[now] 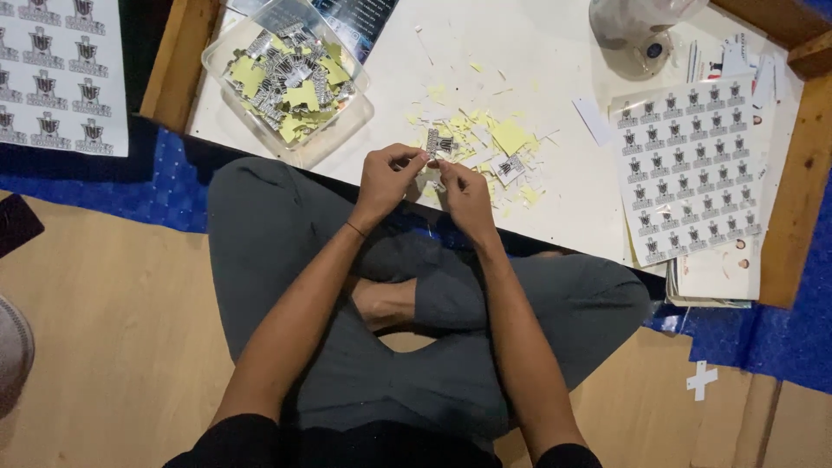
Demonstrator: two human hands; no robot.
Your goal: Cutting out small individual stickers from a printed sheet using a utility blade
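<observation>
Both hands, left hand point(386, 178) and right hand point(464, 195), pinch a small sticker piece point(439, 143) at the white board's point(555, 52) near edge. Paper scraps point(494, 139) lie just beyond; plastic tub point(290, 74) far-left, sticker sheet point(689, 165) right.

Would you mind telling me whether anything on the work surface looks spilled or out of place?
Yes: paper scraps, yellow and white, lie strewn loose over the white board beyond the hands, rather than in the clear tub. The left hand and right hand pinch a small sticker.
</observation>
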